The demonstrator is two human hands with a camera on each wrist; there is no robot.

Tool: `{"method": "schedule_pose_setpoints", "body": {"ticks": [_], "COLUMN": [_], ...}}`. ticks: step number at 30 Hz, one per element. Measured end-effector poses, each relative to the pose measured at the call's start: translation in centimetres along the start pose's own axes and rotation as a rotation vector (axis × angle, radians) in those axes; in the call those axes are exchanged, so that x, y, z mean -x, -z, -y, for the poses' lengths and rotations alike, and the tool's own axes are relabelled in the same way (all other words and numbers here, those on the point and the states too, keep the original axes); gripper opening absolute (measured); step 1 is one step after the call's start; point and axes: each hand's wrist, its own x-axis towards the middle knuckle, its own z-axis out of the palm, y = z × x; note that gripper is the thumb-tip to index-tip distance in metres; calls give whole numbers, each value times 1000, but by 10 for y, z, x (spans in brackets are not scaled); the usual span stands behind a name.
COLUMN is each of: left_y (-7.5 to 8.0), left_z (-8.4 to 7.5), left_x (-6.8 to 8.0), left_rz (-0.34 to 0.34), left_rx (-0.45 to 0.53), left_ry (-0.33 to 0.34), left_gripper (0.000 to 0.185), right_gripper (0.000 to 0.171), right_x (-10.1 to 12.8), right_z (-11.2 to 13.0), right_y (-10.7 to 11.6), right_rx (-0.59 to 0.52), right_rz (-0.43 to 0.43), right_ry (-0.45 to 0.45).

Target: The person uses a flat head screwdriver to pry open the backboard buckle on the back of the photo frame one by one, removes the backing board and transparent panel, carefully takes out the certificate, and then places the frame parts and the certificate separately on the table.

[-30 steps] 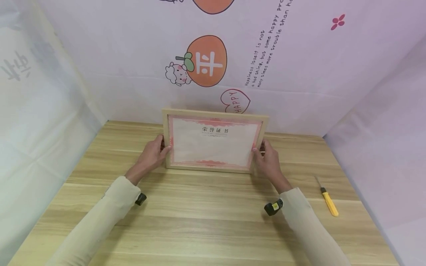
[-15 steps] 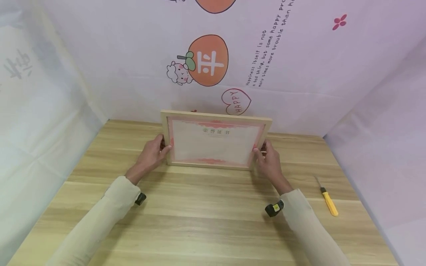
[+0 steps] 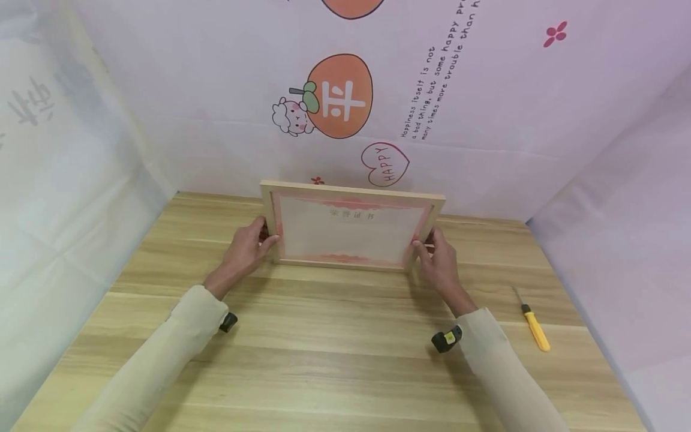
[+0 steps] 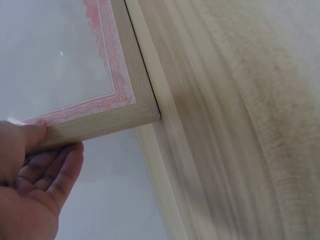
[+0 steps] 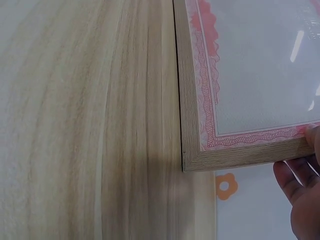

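Since a second ago, the frame [image 3: 351, 227] has tipped further back: its top edge leans more toward the wall and its face looks shorter from my head view, while its bottom edge stays on the table [image 3: 335, 336] at the same spot and my hands have barely shifted.

Nearest me, both cream sleeves run forward over the bare wood. My left hand [image 3: 247, 251] grips the frame's left side, thumb on the front of the wood and fingers curled behind it; the left wrist view shows that thumb [image 4: 27, 136] pressed on the rail beside the pink border. My right hand [image 3: 438, 259] pinches the right side the same way, thumb in front, fingers [image 5: 300, 177] wrapped behind. So both hands are closed on the frame, none free.

I judge the step in hand to be standing the frame up near the back of the table and settling its lean. The next move, as I see it, calls for easing it back slowly with even pressure on both sides, keeping the bottom edge from sliding on the smooth wood. Whether a stand props it from behind I cannot tell.

Off to my right a screwdriver [image 3: 531, 320] lies well apart from the frame. Beyond everything hangs the printed backdrop [image 3: 345, 96].
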Motion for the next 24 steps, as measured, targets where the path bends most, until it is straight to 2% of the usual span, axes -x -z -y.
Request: {"method": "schedule_pose_setpoints", "body": {"ticks": [15, 24], "left_y": [0, 1], "left_z": [0, 2], "left_x": [1, 1], "left_rz": [-30, -71], "left_rx": [45, 30], "left_ry": [21, 13], "left_gripper": [27, 26], "right_gripper": [25, 25], "right_x": [4, 7], "right_z": [-1, -3], "right_y": [2, 4], "right_rx": [5, 24], "right_rz": [-1, 7], "right_ry": [12, 35]}}
